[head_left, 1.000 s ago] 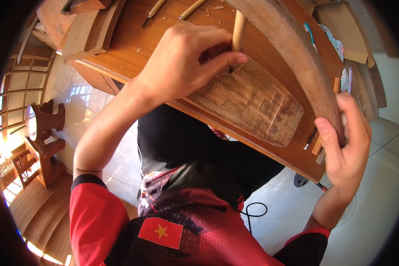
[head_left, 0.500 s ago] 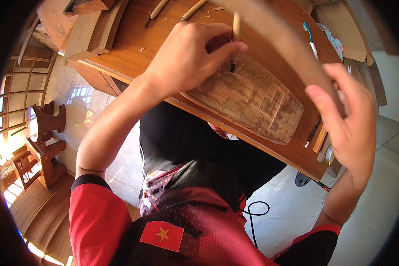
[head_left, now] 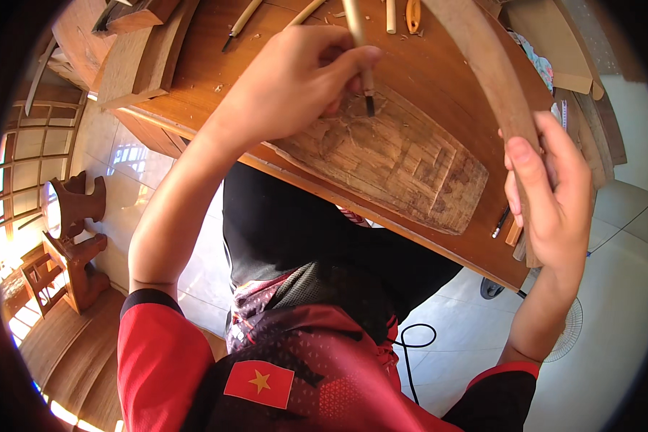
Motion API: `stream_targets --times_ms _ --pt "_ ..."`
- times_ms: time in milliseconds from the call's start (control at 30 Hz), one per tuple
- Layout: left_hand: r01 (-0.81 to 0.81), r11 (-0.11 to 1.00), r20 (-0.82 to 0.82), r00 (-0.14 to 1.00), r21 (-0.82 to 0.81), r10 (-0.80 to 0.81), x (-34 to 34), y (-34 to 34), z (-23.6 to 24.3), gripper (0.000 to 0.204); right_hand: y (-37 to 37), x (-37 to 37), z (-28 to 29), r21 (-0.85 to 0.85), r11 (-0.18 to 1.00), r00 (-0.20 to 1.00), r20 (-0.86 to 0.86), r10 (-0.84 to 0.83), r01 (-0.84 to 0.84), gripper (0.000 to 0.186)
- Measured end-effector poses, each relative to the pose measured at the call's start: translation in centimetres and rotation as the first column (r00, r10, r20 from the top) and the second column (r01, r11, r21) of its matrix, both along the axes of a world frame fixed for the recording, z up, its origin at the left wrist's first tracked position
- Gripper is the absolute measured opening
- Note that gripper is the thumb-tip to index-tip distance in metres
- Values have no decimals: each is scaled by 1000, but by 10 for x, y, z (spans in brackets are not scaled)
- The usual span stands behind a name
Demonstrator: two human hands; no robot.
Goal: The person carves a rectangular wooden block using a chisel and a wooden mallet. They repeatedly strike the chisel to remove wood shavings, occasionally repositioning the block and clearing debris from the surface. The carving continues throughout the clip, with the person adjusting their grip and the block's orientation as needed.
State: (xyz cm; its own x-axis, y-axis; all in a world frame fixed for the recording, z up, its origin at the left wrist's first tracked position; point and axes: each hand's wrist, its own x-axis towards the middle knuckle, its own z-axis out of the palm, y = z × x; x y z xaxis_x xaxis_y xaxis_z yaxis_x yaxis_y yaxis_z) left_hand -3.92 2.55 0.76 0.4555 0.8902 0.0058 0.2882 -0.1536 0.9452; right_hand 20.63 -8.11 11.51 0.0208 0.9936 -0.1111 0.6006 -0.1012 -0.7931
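Note:
A carved wooden board (head_left: 410, 162) with raised and cut shapes lies slantwise on the table near its front edge. Over its far end, my left hand (head_left: 291, 86) is closed around a carving chisel (head_left: 354, 21) with a pale wooden handle. The chisel leans slightly, its dark metal tip down at the board's carved surface. On the right, my right hand (head_left: 551, 194) grips the lower end of a long curved wooden stick (head_left: 493, 79). That stick rises toward the top edge of the view, where its far end is cut off.
More wooden-handled chisels (head_left: 243, 20) lie on the brown table (head_left: 216, 101) among shavings. Curved wood blocks (head_left: 147, 54) stand at the far left corner. A cardboard box (head_left: 554, 43) is at the far right, a pencil (head_left: 501, 222) near the right edge. A fan (head_left: 569, 331) stands beyond on the floor.
The chisel has shifted left and now leans more, with my left hand. My right hand and the curved stick have moved left; the stick now covers where the toothbrush showed.

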Motion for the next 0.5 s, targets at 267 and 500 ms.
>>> stream_targets --times_ms 267,500 --pt "42 970 -101 995 239 -18 -19 -14 1 25 -13 15 -16 43 997 990 123 65 -71 26" --pt "125 922 -209 977 367 -50 -12 -11 4 20 -13 31 -18 84 970 945 261 198 -226 27"
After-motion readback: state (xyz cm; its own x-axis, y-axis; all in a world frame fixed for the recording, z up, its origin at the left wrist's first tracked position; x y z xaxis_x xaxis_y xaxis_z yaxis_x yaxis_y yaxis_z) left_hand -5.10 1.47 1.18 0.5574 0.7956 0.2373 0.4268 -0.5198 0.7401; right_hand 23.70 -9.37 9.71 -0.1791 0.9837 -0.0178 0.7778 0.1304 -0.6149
